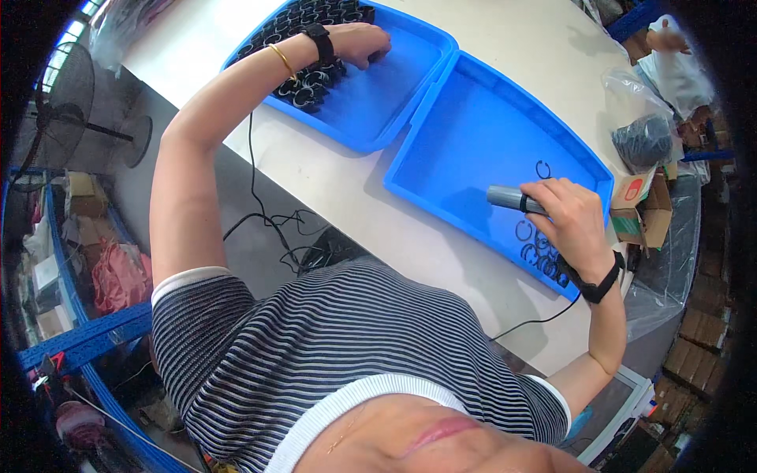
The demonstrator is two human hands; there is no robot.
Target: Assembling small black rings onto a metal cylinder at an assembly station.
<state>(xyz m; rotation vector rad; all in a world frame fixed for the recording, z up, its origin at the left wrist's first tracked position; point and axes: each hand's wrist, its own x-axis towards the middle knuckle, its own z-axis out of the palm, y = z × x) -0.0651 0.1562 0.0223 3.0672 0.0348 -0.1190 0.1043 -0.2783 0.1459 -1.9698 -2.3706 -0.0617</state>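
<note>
My right hand (572, 221) is closed around a short grey cylinder (501, 195) above the right blue tray (449, 126). A black band sits around the cylinder just ahead of my fingers. Thin black open rings (530, 254) lie in that tray, mostly gathered below my right hand. Over the left blue tray (355, 118), my left hand (359, 43) has its fingers curled down; something dark shows at the fingertips, too small to name. Beside it, black ring-shaped parts (311, 79) stand in tight rows along the tray's left side.
Both trays rest on a white table (552, 55). At the right stand a clear plastic bag with a dark roll (643, 142) and an open cardboard box (650, 209). Black cables (272, 225) hang by the table's near edge. A fan (67, 102) is at the left.
</note>
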